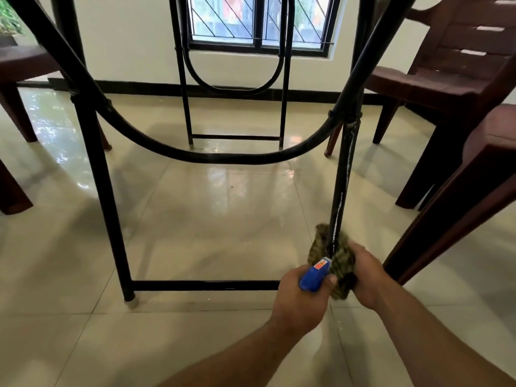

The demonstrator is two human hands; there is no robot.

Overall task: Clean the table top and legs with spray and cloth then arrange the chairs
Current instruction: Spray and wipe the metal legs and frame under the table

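Observation:
I look under the table at its black metal frame. My right hand (365,275) grips an olive-green cloth (339,255) wrapped round the lower part of the near right leg (342,180), which shows white wet streaks. My left hand (300,298) holds a blue spray bottle (314,276) with a red label, just left of the cloth and the leg. The near left leg (103,191) joins the right one by a low crossbar (203,285) and a curved brace (223,157).
Dark brown plastic chairs stand at the right (452,88), near right (458,202) and left (19,79). The far pair of table legs (237,107) stands before a barred window (259,20). Glossy beige floor tiles (195,219) lie beneath.

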